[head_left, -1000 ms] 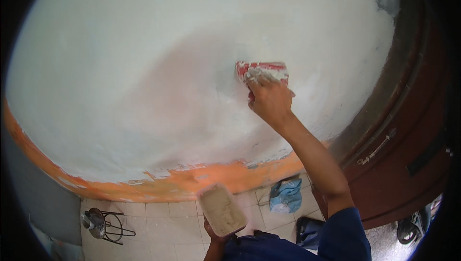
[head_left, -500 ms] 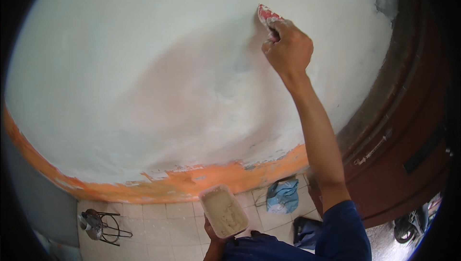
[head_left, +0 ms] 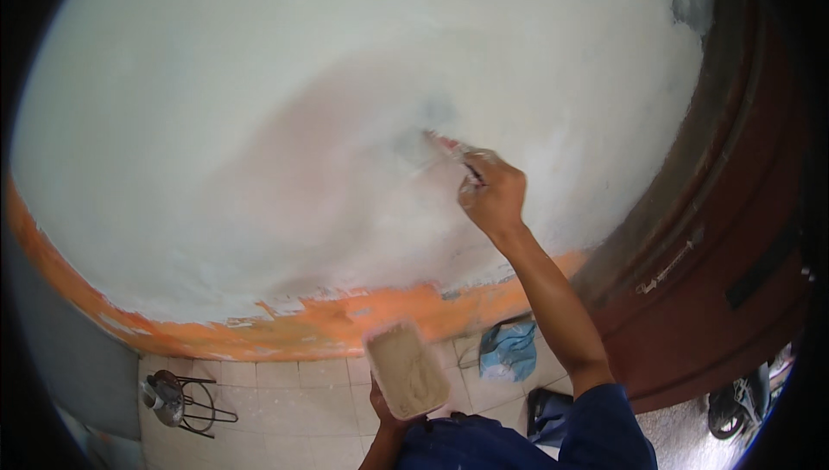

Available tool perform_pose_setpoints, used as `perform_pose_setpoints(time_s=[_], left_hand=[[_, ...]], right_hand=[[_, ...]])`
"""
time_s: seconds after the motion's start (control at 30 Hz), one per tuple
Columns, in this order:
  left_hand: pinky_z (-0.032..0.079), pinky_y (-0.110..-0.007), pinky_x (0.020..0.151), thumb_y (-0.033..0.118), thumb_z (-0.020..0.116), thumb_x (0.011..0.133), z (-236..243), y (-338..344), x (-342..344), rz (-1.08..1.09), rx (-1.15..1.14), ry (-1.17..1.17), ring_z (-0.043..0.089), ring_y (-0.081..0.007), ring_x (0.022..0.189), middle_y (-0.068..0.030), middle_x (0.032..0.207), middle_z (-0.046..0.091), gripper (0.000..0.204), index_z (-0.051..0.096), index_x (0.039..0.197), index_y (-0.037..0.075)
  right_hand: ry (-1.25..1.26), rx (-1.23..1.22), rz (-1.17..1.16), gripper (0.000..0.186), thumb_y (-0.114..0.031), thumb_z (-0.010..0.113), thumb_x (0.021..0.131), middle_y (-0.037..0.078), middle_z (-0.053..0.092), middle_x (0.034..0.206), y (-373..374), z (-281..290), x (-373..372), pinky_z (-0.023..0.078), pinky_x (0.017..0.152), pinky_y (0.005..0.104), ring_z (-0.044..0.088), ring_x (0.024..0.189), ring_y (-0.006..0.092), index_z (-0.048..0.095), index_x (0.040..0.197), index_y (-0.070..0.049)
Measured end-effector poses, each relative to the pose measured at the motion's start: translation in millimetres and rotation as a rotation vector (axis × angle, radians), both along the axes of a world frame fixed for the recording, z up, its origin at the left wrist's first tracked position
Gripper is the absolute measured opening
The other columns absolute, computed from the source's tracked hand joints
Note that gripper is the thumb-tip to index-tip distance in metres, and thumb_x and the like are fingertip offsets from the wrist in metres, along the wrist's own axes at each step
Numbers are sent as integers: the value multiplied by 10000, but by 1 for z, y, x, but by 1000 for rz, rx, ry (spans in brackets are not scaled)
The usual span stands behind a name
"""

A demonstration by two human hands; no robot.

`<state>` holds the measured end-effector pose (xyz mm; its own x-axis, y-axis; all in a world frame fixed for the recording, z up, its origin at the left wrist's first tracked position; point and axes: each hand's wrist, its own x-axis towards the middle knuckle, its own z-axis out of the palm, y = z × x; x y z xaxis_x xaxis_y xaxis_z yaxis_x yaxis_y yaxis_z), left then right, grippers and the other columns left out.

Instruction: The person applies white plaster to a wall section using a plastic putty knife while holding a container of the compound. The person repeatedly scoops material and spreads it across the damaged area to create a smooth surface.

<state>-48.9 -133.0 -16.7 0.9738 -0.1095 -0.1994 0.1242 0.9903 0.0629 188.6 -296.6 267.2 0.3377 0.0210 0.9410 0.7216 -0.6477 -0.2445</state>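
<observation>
My right hand (head_left: 496, 196) is closed round a putty knife (head_left: 445, 143) with a reddish blade smeared with white. Its edge lies at the wall (head_left: 216, 107), close to a greyish patch just left of the blade. Whitish filler covers most of this wall. Low in front of me, my left hand (head_left: 384, 405) grips a rectangular tub (head_left: 371, 358) from its left side. Beige putty (head_left: 410, 375) fills much of the tub. Most of the left hand's fingers are hidden under the tub.
An orange band (head_left: 345, 314) runs along the wall's foot. On the tiled floor (head_left: 302, 409) stand a round stool (head_left: 203, 403) with a can on it, a blue plastic bag (head_left: 508, 351) and a dark bag (head_left: 548, 414). A dark red door (head_left: 673, 323) stands at right.
My right hand has brought the putty knife down and leftward across the wall. The tub in my left hand has shifted only slightly.
</observation>
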Motion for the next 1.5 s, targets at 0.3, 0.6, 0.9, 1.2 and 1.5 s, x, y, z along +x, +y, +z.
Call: perform_pose_setpoints(time_s=[0.3,0.6,0.9,1.2,1.5], left_hand=[[400,-639,935,556,312,909,-31,15,-13,75,48,40,475,-411,1191,-179,1360,429,682,304,1419,103],[400,-655,924,546,310,905,-23,20,-17,119,49,68,481,-408,1177,-171,1320,454,666,331,1397,97],[402,-630,941,559,332,908,-22,23,-20,128,122,-13,450,-402,1220,-177,1356,431,688,305,1413,92],[390,-585,979,520,349,926,-27,25,-17,168,100,32,467,-379,1210,-167,1358,442,632,349,1400,102],[408,-609,952,553,329,912,-20,28,-12,121,95,39,466,-384,1210,-162,1366,427,676,312,1415,102]], right_hand=[[-210,-282,-173,521,-3,673,636,225,544,1238,34,-20,39,417,996,511,520,1156,408,538,1138,27],[-177,-410,-277,471,-25,647,646,241,541,1248,42,-85,47,415,1001,492,531,1159,387,564,1106,30],[-123,-139,-151,396,29,597,580,121,661,918,8,-24,1,533,702,365,647,752,299,643,966,-45],[-299,-292,-300,320,-12,624,617,145,619,1038,49,-13,28,530,780,392,621,967,312,620,937,-7],[-120,-335,-165,402,8,620,561,81,653,971,50,-64,9,535,743,346,652,918,250,650,957,-55]])
